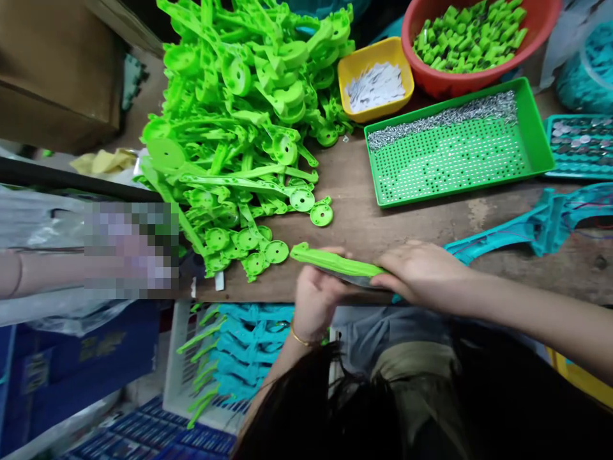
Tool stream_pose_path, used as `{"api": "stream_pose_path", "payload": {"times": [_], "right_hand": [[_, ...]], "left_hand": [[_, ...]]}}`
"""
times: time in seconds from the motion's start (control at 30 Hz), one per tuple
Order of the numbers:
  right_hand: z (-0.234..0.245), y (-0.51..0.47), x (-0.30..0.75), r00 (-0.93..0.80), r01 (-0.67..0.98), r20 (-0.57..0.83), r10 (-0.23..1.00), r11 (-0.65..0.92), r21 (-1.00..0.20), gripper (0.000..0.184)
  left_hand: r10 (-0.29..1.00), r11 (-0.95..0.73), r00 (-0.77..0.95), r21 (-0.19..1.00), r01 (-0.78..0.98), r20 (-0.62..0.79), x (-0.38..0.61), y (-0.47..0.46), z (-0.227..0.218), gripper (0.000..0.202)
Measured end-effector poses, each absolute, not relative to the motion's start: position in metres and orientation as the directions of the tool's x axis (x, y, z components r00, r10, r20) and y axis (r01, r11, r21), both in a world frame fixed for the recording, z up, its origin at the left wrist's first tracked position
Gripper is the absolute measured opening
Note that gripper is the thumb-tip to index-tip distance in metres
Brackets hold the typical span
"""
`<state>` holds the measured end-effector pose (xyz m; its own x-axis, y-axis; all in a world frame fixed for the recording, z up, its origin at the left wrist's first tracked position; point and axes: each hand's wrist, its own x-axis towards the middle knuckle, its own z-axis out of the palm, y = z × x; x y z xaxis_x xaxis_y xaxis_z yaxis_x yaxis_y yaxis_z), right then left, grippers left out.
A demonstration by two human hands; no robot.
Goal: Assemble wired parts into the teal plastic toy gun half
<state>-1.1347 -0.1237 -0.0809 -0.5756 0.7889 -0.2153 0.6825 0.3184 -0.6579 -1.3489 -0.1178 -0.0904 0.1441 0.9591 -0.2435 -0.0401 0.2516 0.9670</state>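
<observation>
A long bright green plastic part (pixel 338 263) lies across both hands at the front edge of the wooden table. My left hand (pixel 318 291), with a thin bracelet at the wrist, is wrapped round it from below. Over its right end, my right hand (pixel 414 271) closes with thumb and fingers. A dark grey strip shows along the part's underside; its kind I cannot make out. Close behind my right hand rests a blue plastic piece (pixel 536 223) with thin wires along it. To the left, a big heap of green plastic parts (pixel 239 128) covers the table.
A green perforated tray (pixel 450 153) holds small metal screws. Behind it stand a yellow bin (pixel 345 80) of white strips and a red bowl (pixel 416 64) of small green pieces. Below the table edge, a white crate (pixel 175 364) holds blue and green parts. Cardboard (pixel 57 70) stands left.
</observation>
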Motion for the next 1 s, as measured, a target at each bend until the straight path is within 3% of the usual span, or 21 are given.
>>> {"api": "stream_pose_path", "payload": {"times": [0.1, 0.2, 0.33, 0.47, 0.6, 0.73, 0.87, 1.0], "right_hand": [[-0.083, -0.127, -1.133, -0.629, 0.613, -0.163, 0.76, 0.356, -0.706, 0.033], [-0.086, -0.127, -1.132, -0.637, 0.575, -0.133, 0.759, 0.354, -0.737, 0.03], [-0.09, -0.125, -1.134, -0.609, 0.548, -0.097, 0.787, 0.33, -0.769, 0.027], [-0.093, -0.123, -1.134, -0.602, 0.535, -0.112, 0.791, 0.295, -0.792, 0.027], [-0.094, -0.123, -1.128, -0.606, 0.532, -0.082, 0.791, 0.326, -0.782, 0.026], [-0.088, -0.118, -1.131, -0.617, 0.569, -0.138, 0.775, 0.319, -0.758, 0.024], [-0.075, -0.109, -1.15, -0.575, 0.523, -0.143, 0.805, 0.228, -0.821, 0.034], [-0.072, -0.101, -1.169, -0.508, 0.468, -0.152, 0.848, 0.123, -0.875, 0.032]], "left_hand": [[0.934, 0.214, 0.261, 0.967, 0.141, -0.245, -1.342, -0.129, -0.098, 0.027], [0.951, 0.101, 0.272, 0.98, 0.17, -0.146, -1.338, -0.131, -0.099, 0.019], [0.972, 0.055, 0.215, 0.98, 0.189, -0.096, -1.335, -0.132, -0.102, 0.018], [0.976, 0.109, 0.157, 0.965, 0.239, -0.149, -1.336, -0.13, -0.103, 0.015], [0.938, 0.272, 0.185, 0.953, 0.133, -0.294, -1.343, -0.117, -0.09, 0.025], [0.972, 0.234, 0.009, 0.972, 0.005, -0.234, -1.351, -0.104, -0.074, 0.022], [0.971, 0.237, 0.015, 0.97, 0.059, -0.238, -1.352, -0.103, -0.07, 0.025], [0.979, 0.205, -0.011, 0.978, 0.048, -0.205, -1.351, -0.102, -0.072, 0.023]]}}
